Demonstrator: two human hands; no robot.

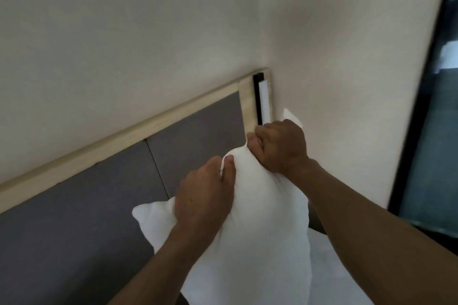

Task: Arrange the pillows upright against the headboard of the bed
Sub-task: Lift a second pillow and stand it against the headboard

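Where headboard (193, 129) meets wall (322, 57): gripped pillow (260, 218).

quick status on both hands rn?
Left hand: closed, gripping the top edge of the white pillow.
Right hand: closed, bunching the same pillow's upper corner near the headboard.

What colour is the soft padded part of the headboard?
Grey, with a light wooden frame around it. The padded panels show in the head view.

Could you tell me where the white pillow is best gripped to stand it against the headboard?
Grip the pillow by its bunched top edge from above, as the left hand and right hand do; it hangs long and soft, near the headboard.
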